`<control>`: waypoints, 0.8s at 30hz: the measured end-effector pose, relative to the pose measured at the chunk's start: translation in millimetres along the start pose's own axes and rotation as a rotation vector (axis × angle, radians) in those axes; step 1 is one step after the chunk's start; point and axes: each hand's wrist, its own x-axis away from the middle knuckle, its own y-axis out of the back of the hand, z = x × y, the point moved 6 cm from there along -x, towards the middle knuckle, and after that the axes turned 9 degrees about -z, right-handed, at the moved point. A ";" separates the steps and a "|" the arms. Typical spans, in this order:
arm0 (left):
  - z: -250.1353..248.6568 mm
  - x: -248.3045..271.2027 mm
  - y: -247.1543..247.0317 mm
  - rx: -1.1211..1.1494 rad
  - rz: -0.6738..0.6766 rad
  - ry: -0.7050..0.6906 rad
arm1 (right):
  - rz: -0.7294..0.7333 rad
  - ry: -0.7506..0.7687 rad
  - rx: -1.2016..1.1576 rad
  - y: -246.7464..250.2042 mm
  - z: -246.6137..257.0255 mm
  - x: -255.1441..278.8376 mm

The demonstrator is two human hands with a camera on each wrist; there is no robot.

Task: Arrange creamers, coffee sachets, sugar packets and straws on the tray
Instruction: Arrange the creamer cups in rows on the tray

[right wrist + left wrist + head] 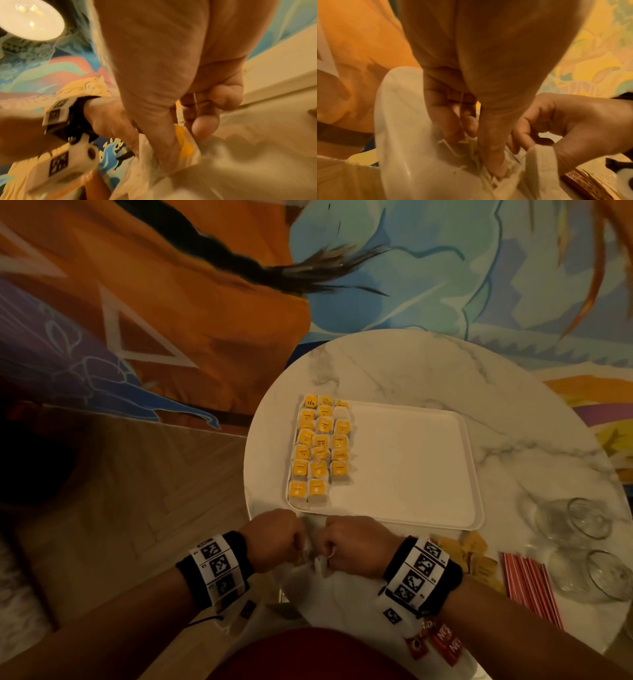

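The left hand (274,539) and the right hand (352,542) sit close together at the near edge of the desk (513,412). Both have their fingers curled tight, and both pinch the same thin white packet (317,559) between them. In the right wrist view a bit of yellow (186,143) shows inside the packet by the thumb.

Just past the hands lies the white tray (411,467). Its left side holds rows of small yellow sachets (320,450), packed side by side. The rest of the tray is bare.

To the right of the right hand, a loose pile of tan packets (476,556) lies on the desk. Next to them is a bunch of red and white straws (529,587). Two clear glasses (579,529) lie on their sides near the desk's right edge.
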 end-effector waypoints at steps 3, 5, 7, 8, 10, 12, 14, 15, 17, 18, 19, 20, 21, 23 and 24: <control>-0.7 -1.3 5.3 0.022 -0.036 -0.011 | -0.041 -0.075 -0.114 10.5 -8.6 0.8; -0.9 -2.4 7.7 0.021 -0.051 -0.032 | -0.080 -0.097 -0.177 18.9 -13.4 1.7; -0.8 -3.2 9.8 0.024 -0.062 -0.058 | -0.115 -0.116 -0.258 26.2 -18.0 2.1; -0.6 -3.8 11.1 0.018 -0.074 -0.071 | -0.137 -0.123 -0.301 29.4 -20.6 2.4; -0.1 -4.0 12.0 0.004 -0.079 -0.080 | -0.189 -0.134 -0.379 34.7 -26.4 2.4; 1.0 -3.6 6.6 0.005 -0.040 -0.084 | -0.249 -0.144 -0.459 39.8 -31.8 2.4; 1.1 -4.6 0.1 -0.020 -0.013 -0.098 | -0.313 -0.178 -0.545 45.0 -39.1 1.7; 1.8 -5.4 -2.0 -0.024 -0.013 -0.097 | -0.345 -0.201 -0.580 47.7 -43.3 0.9; 4.4 -7.5 -3.2 -0.013 -0.020 -0.085 | -0.409 -0.229 -0.624 53.3 -50.0 -1.5; 5.1 -8.4 -2.9 -0.012 -0.022 -0.088 | -0.433 -0.238 -0.636 55.6 -53.0 -3.3; 5.1 -9.4 -2.4 -0.014 -0.019 -0.097 | -0.453 -0.248 -0.638 58.0 -56.0 -6.2; 4.8 -10.3 -2.2 -0.014 -0.015 -0.109 | -0.467 -0.263 -0.638 59.6 -59.0 -9.5; 4.6 -10.8 -2.3 -0.012 -0.011 -0.117 | -0.476 -0.283 -0.640 60.4 -62.6 -13.3; 4.1 -11.1 -1.3 -0.003 -0.007 -0.119 | -0.488 -0.330 -0.631 58.1 -71.9 -23.0; 4.0 -10.9 -0.6 0.004 -0.009 -0.120 | -0.495 -0.349 -0.616 56.6 -75.7 -27.8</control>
